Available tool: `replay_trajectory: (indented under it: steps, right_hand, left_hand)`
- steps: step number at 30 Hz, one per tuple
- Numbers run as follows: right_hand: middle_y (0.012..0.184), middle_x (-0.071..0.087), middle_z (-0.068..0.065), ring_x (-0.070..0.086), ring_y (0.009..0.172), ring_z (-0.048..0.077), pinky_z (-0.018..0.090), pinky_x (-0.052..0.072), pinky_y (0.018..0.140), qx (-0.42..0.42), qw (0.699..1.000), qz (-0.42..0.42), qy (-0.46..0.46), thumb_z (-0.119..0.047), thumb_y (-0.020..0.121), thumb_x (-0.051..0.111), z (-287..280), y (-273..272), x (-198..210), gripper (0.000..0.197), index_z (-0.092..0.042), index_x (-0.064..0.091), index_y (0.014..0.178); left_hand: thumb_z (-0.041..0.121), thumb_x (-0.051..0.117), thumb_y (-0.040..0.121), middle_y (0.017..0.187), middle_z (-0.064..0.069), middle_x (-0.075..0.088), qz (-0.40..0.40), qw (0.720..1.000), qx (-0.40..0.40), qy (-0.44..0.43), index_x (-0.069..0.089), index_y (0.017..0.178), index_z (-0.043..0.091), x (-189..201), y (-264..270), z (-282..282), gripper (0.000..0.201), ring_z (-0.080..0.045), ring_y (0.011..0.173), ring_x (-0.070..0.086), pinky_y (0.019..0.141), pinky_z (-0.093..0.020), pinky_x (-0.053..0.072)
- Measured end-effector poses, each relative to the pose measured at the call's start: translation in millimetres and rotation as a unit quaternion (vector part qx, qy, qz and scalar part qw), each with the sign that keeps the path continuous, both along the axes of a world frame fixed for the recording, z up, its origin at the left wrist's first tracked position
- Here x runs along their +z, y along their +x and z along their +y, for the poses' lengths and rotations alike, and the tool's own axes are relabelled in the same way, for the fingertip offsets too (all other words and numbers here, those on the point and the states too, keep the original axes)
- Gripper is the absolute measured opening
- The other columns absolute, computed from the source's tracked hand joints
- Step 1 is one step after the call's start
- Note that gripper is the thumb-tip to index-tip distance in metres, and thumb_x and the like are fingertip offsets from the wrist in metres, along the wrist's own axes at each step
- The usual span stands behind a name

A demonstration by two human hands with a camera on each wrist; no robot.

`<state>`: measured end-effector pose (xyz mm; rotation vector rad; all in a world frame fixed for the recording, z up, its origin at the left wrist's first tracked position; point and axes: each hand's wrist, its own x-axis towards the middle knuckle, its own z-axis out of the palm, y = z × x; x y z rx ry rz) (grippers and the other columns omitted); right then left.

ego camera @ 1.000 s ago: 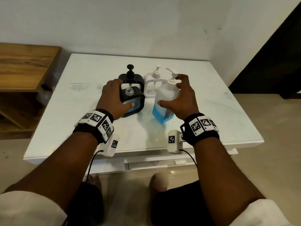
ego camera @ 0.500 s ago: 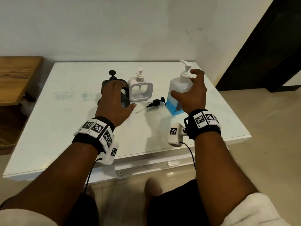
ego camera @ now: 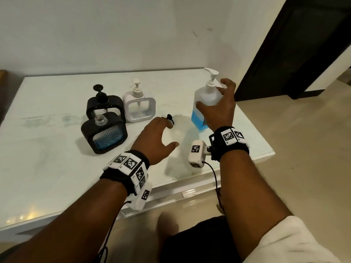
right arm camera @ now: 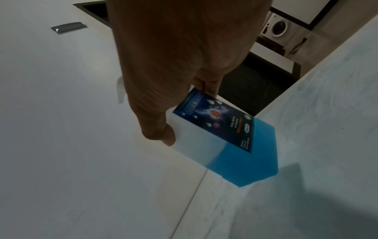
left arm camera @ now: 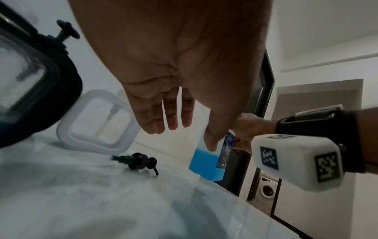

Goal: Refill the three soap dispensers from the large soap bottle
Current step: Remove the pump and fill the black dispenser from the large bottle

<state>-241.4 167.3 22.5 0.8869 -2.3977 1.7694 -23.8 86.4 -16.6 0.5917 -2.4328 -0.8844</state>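
Note:
The large soap bottle (ego camera: 204,111), clear with blue soap low inside and a white pump, stands near the table's right edge. My right hand (ego camera: 212,97) grips its upper body; in the right wrist view the thumb (right arm camera: 159,129) presses its side above the label. My left hand (ego camera: 171,134) hovers open over the table, fingers straight, just short of a loose black pump head (ego camera: 170,118) lying flat. The open-necked black dispenser (ego camera: 104,132) holds some blue soap. Behind it stand a capped black dispenser (ego camera: 103,103) and a white dispenser (ego camera: 138,103).
The white table (ego camera: 47,168) ends close to the right of the large bottle. A white wall runs behind it, and a dark doorway (ego camera: 294,54) is at the right. My knees show below the table's front edge.
My left hand let go of the open black dispenser and moved right toward the loose pump head. My right hand carried the large bottle rightward and set it near the table's edge.

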Motion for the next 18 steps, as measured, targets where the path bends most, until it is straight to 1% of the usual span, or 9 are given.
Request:
replay_trajectory:
  steps: [2, 4, 7, 10, 12, 13, 15, 17, 18]
  right_hand:
    - [0.106, 0.054, -0.023, 0.059, 0.097, 0.004, 0.02, 0.047, 0.092, 0.004, 1.0, -0.007, 0.001, -0.018, 0.071, 0.091, 1, -2, -7, 0.088, -0.025, 0.038, 0.14]
    - [0.112, 0.055, -0.017, 0.058, 0.102, 0.006, 0.018, 0.047, 0.091, 0.002, 1.0, -0.019, -0.005, -0.017, 0.072, 0.091, 2, -4, -12, 0.087, -0.024, 0.038, 0.14]
    - [0.122, 0.055, -0.009, 0.056, 0.109, 0.01, 0.018, 0.046, 0.092, 0.0, 1.0, -0.03, -0.004, -0.019, 0.072, 0.092, 3, -2, -18, 0.086, -0.025, 0.038, 0.14]
    - [0.124, 0.055, -0.008, 0.056, 0.11, 0.011, 0.021, 0.048, 0.095, -0.007, 1.0, -0.03, -0.001, -0.019, 0.072, 0.092, 5, -4, -24, 0.085, -0.024, 0.04, 0.139]
    - [0.123, 0.053, -0.009, 0.055, 0.11, 0.011, 0.022, 0.047, 0.095, -0.01, 1.0, -0.026, 0.004, -0.018, 0.073, 0.091, 6, -5, -26, 0.083, -0.023, 0.041, 0.139]
    - [0.124, 0.052, -0.01, 0.055, 0.111, 0.012, 0.023, 0.048, 0.096, -0.01, 1.0, -0.022, 0.009, -0.019, 0.073, 0.091, 7, -4, -26, 0.083, -0.023, 0.041, 0.139]
    - [0.126, 0.052, -0.011, 0.054, 0.115, 0.013, 0.03, 0.05, 0.102, -0.013, 1.0, -0.014, 0.018, -0.022, 0.073, 0.091, 7, -3, -27, 0.083, -0.023, 0.041, 0.139]
    - [0.136, 0.053, -0.007, 0.053, 0.125, 0.015, 0.04, 0.049, 0.11, -0.033, 0.999, 0.007, 0.025, -0.032, 0.071, 0.092, 9, 0, -26, 0.086, -0.023, 0.042, 0.141]
    - [0.14, 0.052, -0.006, 0.052, 0.129, 0.016, 0.044, 0.047, 0.111, -0.049, 0.998, 0.023, 0.028, -0.039, 0.069, 0.091, 10, 1, -25, 0.089, -0.023, 0.042, 0.142]
  left_hand:
    - [0.031, 0.082, 0.081, 0.13, -0.001, 0.054, -0.026, 1.0, -0.001, 0.012, 0.058, 0.122, 0.014, -7, -7, 3, 0.051, -0.021, 0.123, 0.05, 0.103, -0.038, 0.045]
    - [0.033, 0.082, 0.081, 0.131, -0.001, 0.053, -0.042, 0.999, -0.005, 0.026, 0.057, 0.122, 0.016, -12, -13, 6, 0.051, -0.021, 0.124, 0.05, 0.103, -0.04, 0.046]
    - [0.034, 0.082, 0.08, 0.129, 0.0, 0.053, -0.051, 0.998, -0.005, 0.04, 0.057, 0.122, 0.017, -15, -16, 6, 0.051, -0.021, 0.12, 0.051, 0.101, -0.041, 0.047]
    - [0.035, 0.082, 0.081, 0.128, 0.001, 0.053, -0.05, 0.998, -0.002, 0.044, 0.057, 0.121, 0.017, -16, -21, 7, 0.051, -0.02, 0.12, 0.051, 0.101, -0.041, 0.047]
    - [0.035, 0.082, 0.081, 0.128, 0.002, 0.053, -0.054, 0.997, -0.001, 0.049, 0.057, 0.122, 0.018, -17, -22, 7, 0.051, -0.019, 0.12, 0.051, 0.102, -0.039, 0.046]
    - [0.035, 0.082, 0.081, 0.129, 0.002, 0.053, -0.056, 0.997, -0.001, 0.052, 0.057, 0.123, 0.018, -17, -22, 7, 0.051, -0.019, 0.121, 0.05, 0.103, -0.038, 0.045]
    - [0.036, 0.082, 0.081, 0.13, 0.002, 0.053, -0.057, 0.997, 0.001, 0.052, 0.057, 0.124, 0.018, -16, -20, 5, 0.052, -0.019, 0.122, 0.05, 0.104, -0.037, 0.044]
    - [0.035, 0.082, 0.081, 0.131, 0.002, 0.054, -0.053, 0.997, 0.004, 0.052, 0.057, 0.124, 0.017, -13, -16, 2, 0.053, -0.02, 0.123, 0.051, 0.105, -0.038, 0.044]
    - [0.035, 0.082, 0.081, 0.131, 0.002, 0.054, -0.049, 0.997, 0.007, 0.055, 0.058, 0.124, 0.017, -12, -14, -1, 0.053, -0.02, 0.123, 0.051, 0.105, -0.039, 0.044]
